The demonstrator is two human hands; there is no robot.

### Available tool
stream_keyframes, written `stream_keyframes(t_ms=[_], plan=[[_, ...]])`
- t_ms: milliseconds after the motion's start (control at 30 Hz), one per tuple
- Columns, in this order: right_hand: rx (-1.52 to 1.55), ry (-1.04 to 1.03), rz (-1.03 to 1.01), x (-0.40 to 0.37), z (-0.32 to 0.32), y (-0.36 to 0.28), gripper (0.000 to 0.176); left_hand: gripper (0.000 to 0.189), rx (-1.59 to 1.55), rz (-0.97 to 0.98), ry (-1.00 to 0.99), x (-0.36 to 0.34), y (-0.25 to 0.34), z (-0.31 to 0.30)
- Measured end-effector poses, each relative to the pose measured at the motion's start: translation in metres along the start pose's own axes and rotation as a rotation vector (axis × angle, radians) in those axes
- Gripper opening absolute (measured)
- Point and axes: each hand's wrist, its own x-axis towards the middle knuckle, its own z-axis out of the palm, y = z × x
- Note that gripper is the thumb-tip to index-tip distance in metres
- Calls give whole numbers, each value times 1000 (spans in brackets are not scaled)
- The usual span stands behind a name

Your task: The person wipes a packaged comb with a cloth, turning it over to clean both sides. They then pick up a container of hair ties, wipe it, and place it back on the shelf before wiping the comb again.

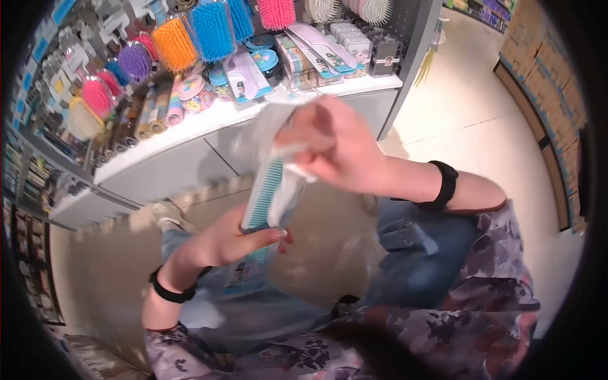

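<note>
My left hand (225, 240) is wrapped around the lower part of a packaged comb (265, 193), which is held upright and a little tilted. Teal comb teeth show along the left side of the pack, with a white area beside them. Below the fingers hangs the pack's bluish printed end (246, 275). At the upper end of the pack, my right hand (339, 145) has its fingers curled in on a whitish, cloth-like piece (253, 130). Motion smears this piece, so its exact kind does not show.
Before me stands a white shelf (253, 104) with packaged combs and rolls. Hairbrushes, including a blue brush (212, 30) and an orange brush (174, 44), hang above it. My bent knee (418, 253) is at the right. Beyond the aisle floor (472, 114) stands another shelf unit (544, 76).
</note>
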Motion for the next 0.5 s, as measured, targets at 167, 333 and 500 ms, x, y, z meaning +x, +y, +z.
stream_keyframes(t_ms=[167,333,500], plan=[[-105,104,69,-3,-11,5,25,27,-103,-9,24,4,-11,5],[-40,-135,-213,-14,-7,-11,25,27,104,146,6,3,-17,-2],[27,132,105,-5,-12,4,26,26,44,127,18,2,-10,-4]])
